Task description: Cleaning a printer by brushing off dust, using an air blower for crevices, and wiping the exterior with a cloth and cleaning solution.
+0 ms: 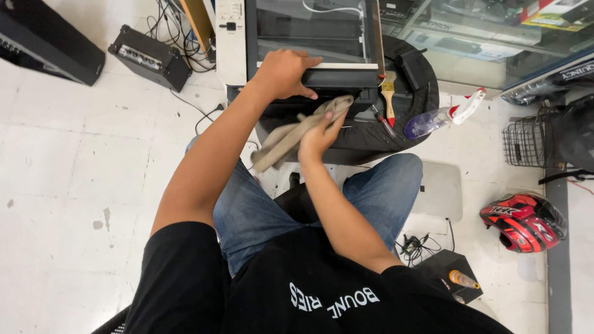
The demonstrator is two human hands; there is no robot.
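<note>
Left hand (286, 73) lies flat and open on the printer's (309, 37) front edge. Right hand (318, 137) has its grip closed on a tan rag (291, 137), pressed just below that edge. Brush (388, 96) and spray bottle (442, 116) sit nearby.

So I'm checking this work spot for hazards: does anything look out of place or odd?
Mostly clutter. A red helmet lies on the floor, loose cables tangle beside the knee, and a spray bottle lies tipped on its side next to the paintbrush. No spill or damage shows.
</note>
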